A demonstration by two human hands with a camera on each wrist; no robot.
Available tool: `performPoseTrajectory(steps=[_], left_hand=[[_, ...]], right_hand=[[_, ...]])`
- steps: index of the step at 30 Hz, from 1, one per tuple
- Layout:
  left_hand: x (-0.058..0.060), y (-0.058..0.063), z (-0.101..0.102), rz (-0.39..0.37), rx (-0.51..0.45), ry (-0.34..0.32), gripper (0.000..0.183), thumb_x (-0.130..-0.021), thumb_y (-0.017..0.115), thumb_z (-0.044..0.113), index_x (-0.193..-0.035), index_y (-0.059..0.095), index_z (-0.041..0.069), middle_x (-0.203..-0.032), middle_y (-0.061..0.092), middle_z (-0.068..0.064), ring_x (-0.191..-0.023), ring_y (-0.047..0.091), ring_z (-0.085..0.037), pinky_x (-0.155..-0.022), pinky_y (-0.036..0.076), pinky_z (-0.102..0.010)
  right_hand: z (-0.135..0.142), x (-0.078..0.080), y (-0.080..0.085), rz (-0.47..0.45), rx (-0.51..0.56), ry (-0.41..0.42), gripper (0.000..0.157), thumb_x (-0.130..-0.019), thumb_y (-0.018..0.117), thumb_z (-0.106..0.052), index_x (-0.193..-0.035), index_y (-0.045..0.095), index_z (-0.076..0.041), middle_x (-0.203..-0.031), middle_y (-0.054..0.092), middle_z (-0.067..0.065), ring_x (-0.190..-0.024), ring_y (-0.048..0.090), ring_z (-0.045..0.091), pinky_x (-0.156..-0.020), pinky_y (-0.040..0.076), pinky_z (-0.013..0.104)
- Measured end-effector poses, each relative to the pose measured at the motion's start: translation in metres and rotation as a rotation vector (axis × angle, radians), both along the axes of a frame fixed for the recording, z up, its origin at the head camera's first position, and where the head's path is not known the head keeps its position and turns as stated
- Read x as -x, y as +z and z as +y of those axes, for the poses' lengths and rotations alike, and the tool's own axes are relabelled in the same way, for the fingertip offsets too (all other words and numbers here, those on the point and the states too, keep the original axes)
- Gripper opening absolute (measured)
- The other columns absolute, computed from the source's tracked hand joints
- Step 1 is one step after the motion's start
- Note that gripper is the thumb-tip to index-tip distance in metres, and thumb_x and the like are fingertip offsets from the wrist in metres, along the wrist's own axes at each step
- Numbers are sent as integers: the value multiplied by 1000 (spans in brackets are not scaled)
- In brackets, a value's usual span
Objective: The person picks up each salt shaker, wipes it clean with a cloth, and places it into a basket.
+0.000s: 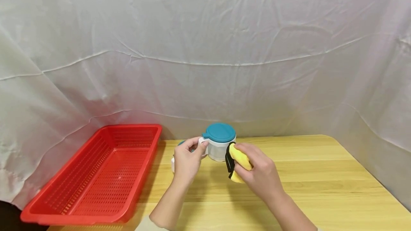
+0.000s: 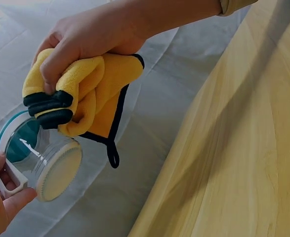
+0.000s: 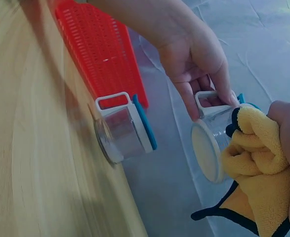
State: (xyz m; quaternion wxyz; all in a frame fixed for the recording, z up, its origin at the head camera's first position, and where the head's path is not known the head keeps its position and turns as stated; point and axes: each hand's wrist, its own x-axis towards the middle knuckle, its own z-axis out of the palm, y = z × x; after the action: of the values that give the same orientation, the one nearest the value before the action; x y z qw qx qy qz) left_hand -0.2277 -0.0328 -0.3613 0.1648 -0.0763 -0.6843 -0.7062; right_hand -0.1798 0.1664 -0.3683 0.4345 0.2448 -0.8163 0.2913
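Observation:
A clear jar (image 1: 217, 152) with a teal lid (image 1: 220, 132) is held up off the wooden table. My left hand (image 1: 187, 158) grips its white handle (image 2: 10, 183) between thumb and fingers. In my right hand (image 1: 260, 168) is a bunched yellow cloth (image 1: 240, 158) with black edging, pressed to the jar's side; one corner with a black loop (image 2: 113, 155) hangs loose. The jar's pale round base (image 3: 205, 150) shows in the right wrist view. A second, similar jar (image 3: 122, 131) stands upright on the table, mostly hidden behind my left hand in the head view.
To the left, a red perforated plastic basket (image 1: 128, 202) sits along the table's side. The wooden table (image 1: 308, 181) stretches to the right. Behind it hangs a wrinkled pale grey sheet (image 1: 205, 92).

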Motion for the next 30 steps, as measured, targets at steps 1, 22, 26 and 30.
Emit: performPoseTrajectory(steps=[1, 22, 26, 30], left_hand=[[0, 0, 0, -3, -1, 0, 19, -85, 78, 15, -98, 75, 2, -84, 67, -15, -76, 65, -18, -67, 62, -33], [2, -5, 5, 18, -33, -21, 16, -85, 78, 13, -95, 75, 1, -83, 65, -15, -74, 63, -13, -68, 62, -33], [2, -6, 5, 26, -22, -14, 14, -85, 78, 12, -93, 75, 1, -82, 65, -15, -74, 63, -13, -67, 62, -33], [1, -6, 7, 19, -21, -19, 13, -85, 77, 11, -93, 75, 1, -83, 67, -14, -75, 64, -13, -66, 62, -32]], right_hand=[[0, 0, 0, 0, -4, 2, 41, -72, 74, -6, -112, 70, -10, -107, 71, 5, -94, 67, 21, -83, 57, 26], [-22, -6, -11, 74, -62, 86, 43, -69, 73, -3, -111, 70, -8, -106, 71, 6, -94, 68, 23, -86, 57, 31], [-17, -6, -6, 50, -14, 29, 42, -69, 73, -4, -111, 70, -8, -104, 72, 7, -93, 68, 23, -86, 56, 26], [-12, -7, 0, 20, 32, -26, 40, -71, 74, -5, -111, 70, -9, -106, 72, 7, -94, 68, 24, -89, 54, 21]])
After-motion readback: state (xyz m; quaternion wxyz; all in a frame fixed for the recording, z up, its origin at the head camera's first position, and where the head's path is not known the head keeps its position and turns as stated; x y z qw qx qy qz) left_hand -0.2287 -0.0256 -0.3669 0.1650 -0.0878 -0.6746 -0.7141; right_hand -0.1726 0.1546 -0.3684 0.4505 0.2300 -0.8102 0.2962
